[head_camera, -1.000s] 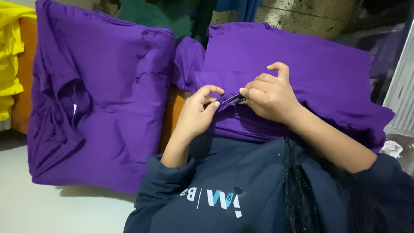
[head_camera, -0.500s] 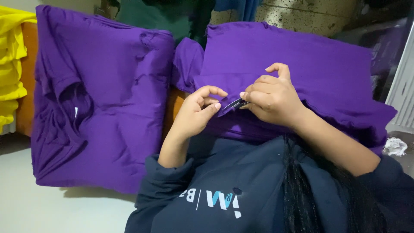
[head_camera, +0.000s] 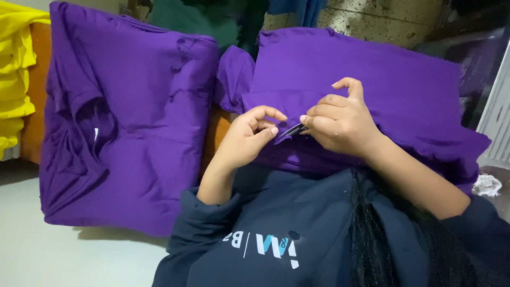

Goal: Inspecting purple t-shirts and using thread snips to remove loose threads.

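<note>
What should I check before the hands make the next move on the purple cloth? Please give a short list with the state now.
1. Left hand pinches the purple garment: ok.
2. Right hand holds the small dark tool: ok.
3. Tool tip meets the fold between both hands: ok.
4. Left fingertips clear of the tip: cannot tell.
5. Purple pile at the left lies apart: ok.

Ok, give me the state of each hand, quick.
Left hand: closed, pinching the purple garment at its folded edge.
Right hand: closed on a small dark tool against the same fabric.
</note>
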